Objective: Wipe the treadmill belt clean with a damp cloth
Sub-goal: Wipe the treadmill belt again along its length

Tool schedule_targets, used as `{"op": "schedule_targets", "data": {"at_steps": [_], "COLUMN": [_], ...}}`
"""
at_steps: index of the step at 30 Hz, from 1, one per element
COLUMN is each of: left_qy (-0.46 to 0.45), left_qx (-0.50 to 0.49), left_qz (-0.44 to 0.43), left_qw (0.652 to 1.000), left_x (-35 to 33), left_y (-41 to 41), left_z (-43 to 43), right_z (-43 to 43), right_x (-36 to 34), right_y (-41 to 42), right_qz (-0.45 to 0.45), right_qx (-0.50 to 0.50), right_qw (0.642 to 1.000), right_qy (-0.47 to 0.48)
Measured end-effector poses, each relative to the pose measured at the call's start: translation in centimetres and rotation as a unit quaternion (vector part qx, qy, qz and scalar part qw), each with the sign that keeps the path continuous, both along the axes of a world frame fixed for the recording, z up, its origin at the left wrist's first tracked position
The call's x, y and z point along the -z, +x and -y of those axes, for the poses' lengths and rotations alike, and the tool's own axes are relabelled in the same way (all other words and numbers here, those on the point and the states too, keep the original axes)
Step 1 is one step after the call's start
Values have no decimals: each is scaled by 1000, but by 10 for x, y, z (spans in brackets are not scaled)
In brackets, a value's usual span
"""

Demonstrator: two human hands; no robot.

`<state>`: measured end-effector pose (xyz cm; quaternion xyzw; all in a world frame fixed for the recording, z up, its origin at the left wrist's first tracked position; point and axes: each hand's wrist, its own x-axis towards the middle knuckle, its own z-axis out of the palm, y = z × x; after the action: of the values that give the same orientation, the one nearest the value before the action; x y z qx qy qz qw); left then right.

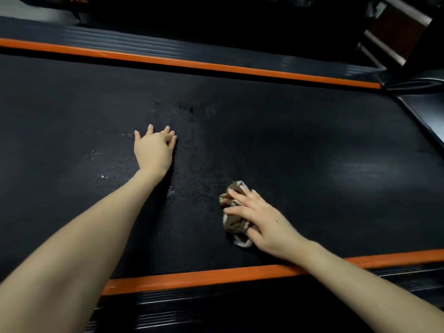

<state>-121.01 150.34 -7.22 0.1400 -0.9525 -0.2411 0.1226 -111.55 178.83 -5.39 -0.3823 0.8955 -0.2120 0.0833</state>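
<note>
Item one: black, fine-dimpled rubber treadmill belt point(288, 131), running across your whole view from left to right. Item two: far orange edge stripe point(192, 64) and near orange edge stripe point(192, 277), one along each long side of the belt. Item three: far black ribbed side rail point(120, 42) and near black ribbed side rail point(216, 306), each lying outside its stripe. Item four: scattered wet specks point(187, 109), glinting on the belt around and beyond your left hand, with more between your two hands. Item five: pale hazy sheen point(365, 169) on the belt towards the right end. Item six: crumpled brown-and-white cloth point(234, 223), bunched on the belt in the near half, close to the near orange stripe and right of centre. Item seven: your left hand point(153, 150), palm down and flat on the belt at mid-width, fingers straight and slightly spread, holding nothing, well apart from the cloth. Item eight: your right hand point(262, 219), on top of the cloth, fingers stretched over its upper folds and thumb hooked round its near side, pressing the bundle onto the belt; your forearm crosses the near stripe. Item nine: dark brown boxy object with pale edges point(396, 32) at the upper right, beyond the far rail; too dim to identify.
</note>
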Motion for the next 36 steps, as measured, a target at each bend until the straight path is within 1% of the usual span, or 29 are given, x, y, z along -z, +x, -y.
{"op": "schedule_targets", "data": {"at_steps": [1, 2, 4, 6, 8, 11, 15, 17, 19, 21, 23, 25, 28, 32, 34, 36], "left_qy": [10, 20, 41, 72, 107, 121, 106, 96, 91, 61, 28, 18, 14, 32, 51, 44], "left_qx": [4, 10, 20, 11, -1, -4, 2, 4, 2, 0, 4, 2, 0, -9, 1, 27], "left_qz": [-10, -22, -43, -58, -68, -81, -91, -97, -109, -111, -95, -79, -67, -67, -71, -72], "left_qw": [1000, 1000, 998, 996, 992, 989, 990, 991, 990, 992, 995, 997, 998, 997, 996, 996], "left_x": [0, 1, 3, 4, 3, 3, 5, 5, 3, 0, -1, -4, -5, -6, -7, -10], "left_y": [2, 3, 6, 8, 7, 5, 4, 2, 2, 3, 2, 1, 2, 0, 0, 0], "left_z": [1, 4, 9, 13, 16, 17, 18, 19, 19, 19, 16, 15, 16, 21, 23, 29], "right_z": [-20, -40, -69, -68, -48, -1, 75, 94, 94, 92, 92, 94, 103, 112, 108, 103], "right_x": [1, 1, -2, -4, -4, -2, 3, 4, 7, 8, 7, 6, 4, 7, 7, 6], "right_y": [-3, -6, -15, -29, -51, -92, -134, -142, -144, -144, -144, -150, -162, -167, -149, -110], "right_qz": [3, 0, -8, -20, -27, -37, -37, -45, -54, -60, -62, -55, -50, -74, -72, -63], "right_qx": [17, 57, 169, 251, 281, 245, 173, 149, 139, 129, 123, 118, 128, 147, 141, 107], "right_qw": [1000, 998, 985, 967, 959, 968, 983, 987, 988, 988, 989, 991, 990, 986, 986, 990], "right_qy": [1, -6, -21, -26, -30, -39, -52, -50, -51, -54, -51, -39, -31, -32, -51, -67]}}
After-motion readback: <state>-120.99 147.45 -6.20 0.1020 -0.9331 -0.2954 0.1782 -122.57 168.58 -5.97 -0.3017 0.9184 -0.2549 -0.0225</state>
